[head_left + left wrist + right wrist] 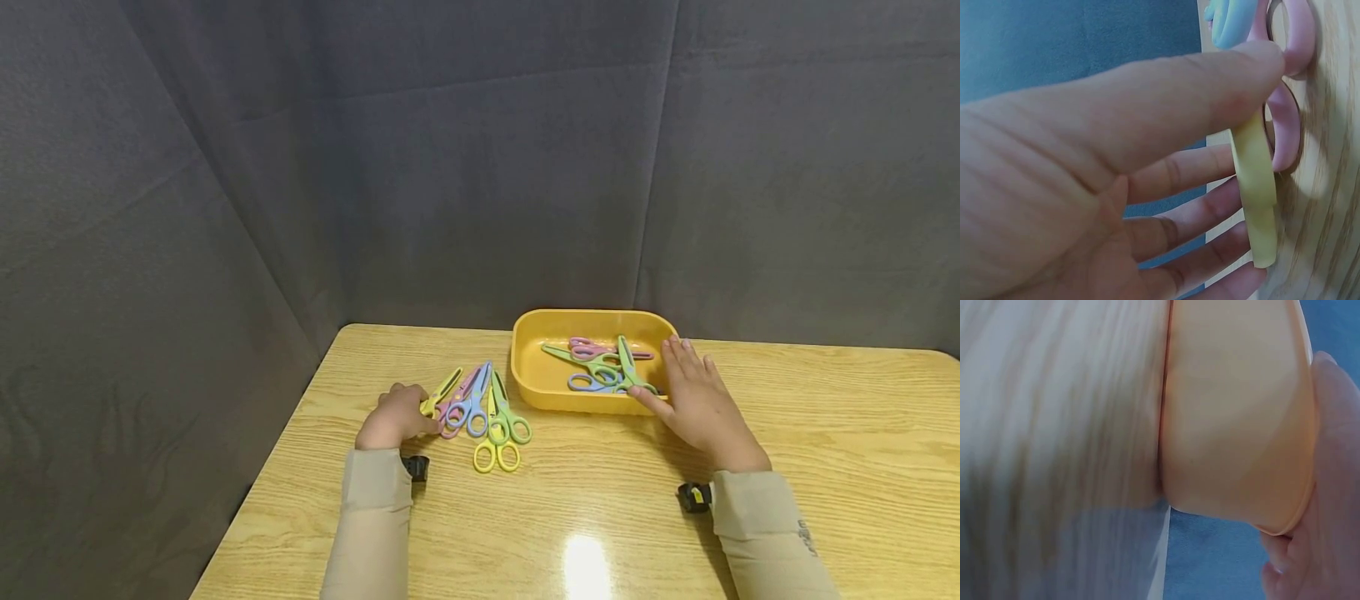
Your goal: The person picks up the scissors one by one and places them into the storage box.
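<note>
My left hand (pixel 396 417) pinches a pair of yellow scissors (pixel 447 387) at the left end of a fanned group. In the left wrist view its thumb lies over the yellow handle (pixel 1255 181), fingers behind it. Beside it lie pink scissors (pixel 450 421), blue scissors (pixel 474 404), green scissors (pixel 510 419) and a second yellow pair (pixel 497 455), blades pointing away. My right hand (pixel 701 408) rests on the right front corner of a yellow plastic tray (pixel 536 379), fingers straight, thumb over the front rim. The tray holds green, pink and blue scissors.
The wooden table (pixel 585 483) has a grey cloth curtain (pixel 480 167) behind it and at its left. The tray stands near the table's back edge, right of the fanned scissors.
</note>
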{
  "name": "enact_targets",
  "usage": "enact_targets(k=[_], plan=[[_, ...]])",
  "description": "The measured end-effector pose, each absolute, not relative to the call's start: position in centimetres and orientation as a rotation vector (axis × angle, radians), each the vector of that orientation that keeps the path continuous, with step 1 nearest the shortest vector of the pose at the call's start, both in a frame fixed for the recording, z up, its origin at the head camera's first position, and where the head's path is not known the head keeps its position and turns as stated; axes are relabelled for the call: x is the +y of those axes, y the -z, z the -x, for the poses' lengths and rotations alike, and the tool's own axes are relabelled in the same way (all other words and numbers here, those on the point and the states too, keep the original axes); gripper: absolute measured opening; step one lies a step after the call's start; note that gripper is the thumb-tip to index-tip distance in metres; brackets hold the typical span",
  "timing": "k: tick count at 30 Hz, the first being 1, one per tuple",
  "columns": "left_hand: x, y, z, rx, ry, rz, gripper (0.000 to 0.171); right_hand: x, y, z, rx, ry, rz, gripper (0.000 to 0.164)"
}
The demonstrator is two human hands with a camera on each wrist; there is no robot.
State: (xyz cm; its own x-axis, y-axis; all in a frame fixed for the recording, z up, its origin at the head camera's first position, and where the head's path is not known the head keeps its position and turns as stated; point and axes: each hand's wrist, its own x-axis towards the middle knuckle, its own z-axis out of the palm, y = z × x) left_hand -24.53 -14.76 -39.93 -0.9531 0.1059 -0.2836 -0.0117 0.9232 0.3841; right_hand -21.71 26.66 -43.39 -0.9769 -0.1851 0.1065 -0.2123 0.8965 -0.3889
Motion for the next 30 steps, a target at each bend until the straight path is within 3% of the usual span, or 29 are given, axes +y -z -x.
enact_targets(k=[30], plan=[[-15.9,40.1,24.4,2.759,-0.654,-0.078,0.056,26.5,43.3,21.6,-2.993,-0.584,-0.318,0.101]])
